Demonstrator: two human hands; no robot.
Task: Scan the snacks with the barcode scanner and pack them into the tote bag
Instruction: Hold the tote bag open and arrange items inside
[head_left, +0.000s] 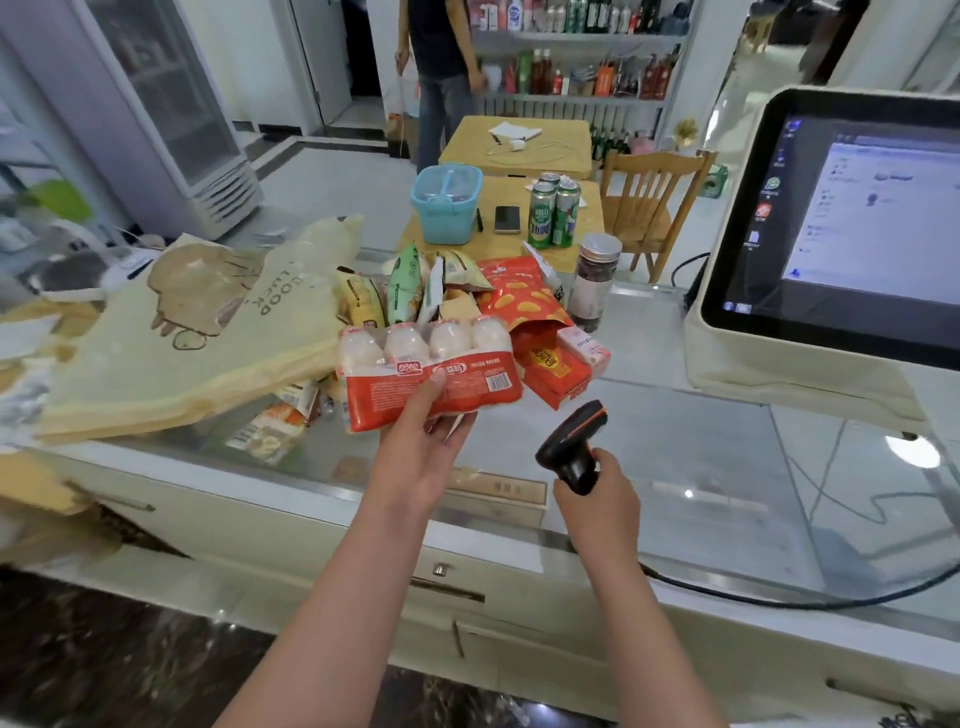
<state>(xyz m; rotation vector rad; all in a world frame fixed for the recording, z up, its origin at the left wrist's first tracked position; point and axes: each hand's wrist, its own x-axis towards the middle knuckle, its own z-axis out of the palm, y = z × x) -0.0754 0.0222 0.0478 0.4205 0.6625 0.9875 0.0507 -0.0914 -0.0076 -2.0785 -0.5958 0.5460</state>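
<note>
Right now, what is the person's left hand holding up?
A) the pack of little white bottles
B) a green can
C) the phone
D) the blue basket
A: the left hand grips the pack of little white bottles from below with the thumb on top, while the right hand holds the barcode scanner.

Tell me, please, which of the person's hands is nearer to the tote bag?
Left. The left hand, holding the bottle pack, is just right of the tote bag; the right hand, gripping the scanner, is farther right, beyond the left one.
</note>
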